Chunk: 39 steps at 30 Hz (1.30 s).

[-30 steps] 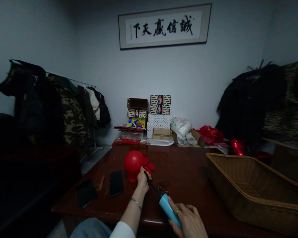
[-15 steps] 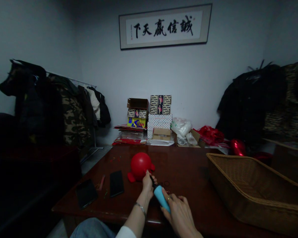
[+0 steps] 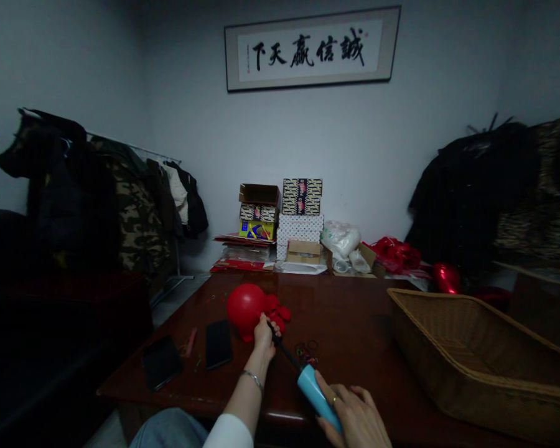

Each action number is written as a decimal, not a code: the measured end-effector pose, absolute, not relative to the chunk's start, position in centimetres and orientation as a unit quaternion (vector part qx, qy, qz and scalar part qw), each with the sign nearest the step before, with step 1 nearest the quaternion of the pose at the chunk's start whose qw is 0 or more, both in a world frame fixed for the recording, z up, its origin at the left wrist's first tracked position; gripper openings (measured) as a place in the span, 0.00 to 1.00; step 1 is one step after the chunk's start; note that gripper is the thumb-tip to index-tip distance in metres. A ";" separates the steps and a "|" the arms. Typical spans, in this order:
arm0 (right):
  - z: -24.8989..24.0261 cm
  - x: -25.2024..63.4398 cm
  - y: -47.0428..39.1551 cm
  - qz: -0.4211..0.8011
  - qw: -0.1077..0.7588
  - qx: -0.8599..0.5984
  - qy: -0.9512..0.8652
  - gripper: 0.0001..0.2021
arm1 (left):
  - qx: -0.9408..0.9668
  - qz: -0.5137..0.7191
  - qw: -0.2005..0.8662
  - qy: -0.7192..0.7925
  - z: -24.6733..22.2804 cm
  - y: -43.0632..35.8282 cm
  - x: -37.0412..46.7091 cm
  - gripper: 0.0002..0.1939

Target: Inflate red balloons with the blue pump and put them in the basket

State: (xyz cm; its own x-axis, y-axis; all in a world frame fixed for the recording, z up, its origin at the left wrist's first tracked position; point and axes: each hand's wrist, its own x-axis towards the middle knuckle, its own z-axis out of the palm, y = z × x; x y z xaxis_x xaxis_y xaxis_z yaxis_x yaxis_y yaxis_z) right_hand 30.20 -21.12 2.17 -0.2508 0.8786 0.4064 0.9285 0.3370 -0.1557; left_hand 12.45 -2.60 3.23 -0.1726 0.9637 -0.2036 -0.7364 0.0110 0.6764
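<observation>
Left hand point(image 3: 264, 337) closed firmly round the black front end of the blue pump point(image 3: 318, 398), and it's right up against the swollen red balloon point(image 3: 245, 308), which sits on the desk point(image 3: 354, 323) at eleven o'clock from those knuckles! Do the fingers pinch the balloon's neck too? Can't tell from here. Right hand point(image 3: 357, 414) out at four o'clock, wrapped over the blue barrel, with a length of black rod showing between the two. Limp red balloons point(image 3: 284, 312) bunch up at one o'clock, near the left hand; rubber bands point(image 3: 307, 354) lie tangled between three and four. Wicker basket point(image 3: 471, 373) well apart at three, two flat dark slabs point(image 3: 218, 344) over at nine!
</observation>
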 end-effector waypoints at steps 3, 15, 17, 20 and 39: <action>1.7 31.2 -21.6 -0.067 0.217 -0.560 -0.797 0.32 | 0.169 0.689 0.617 0.340 3.6 -2.2 11.8 0.15; 2.3 31.0 -21.5 -0.055 0.212 -0.577 -0.787 0.29 | 0.169 0.691 0.614 0.342 3.7 -2.6 12.8 0.15; 3.0 30.4 -21.4 -0.048 0.210 -0.586 -0.781 0.28 | 0.174 0.686 0.618 0.341 3.7 -2.8 13.1 0.15; 4.0 29.4 -21.0 -0.044 0.204 -0.597 -0.775 0.28 | 0.176 0.678 0.627 0.340 3.6 -3.3 13.7 0.15; 4.4 26.8 -18.9 -0.052 0.190 -0.621 -0.759 0.28 | 0.173 0.653 0.646 0.355 2.7 -4.8 15.5 0.15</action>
State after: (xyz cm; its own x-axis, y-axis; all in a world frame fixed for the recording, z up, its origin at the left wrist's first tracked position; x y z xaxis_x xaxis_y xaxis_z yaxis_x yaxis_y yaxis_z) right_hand 26.84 -18.91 4.39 -0.1562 0.9224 0.3533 0.9621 0.2230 -0.1569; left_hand 15.52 -4.78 2.72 -0.1049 0.9669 -0.2325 -0.7213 0.0870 0.6871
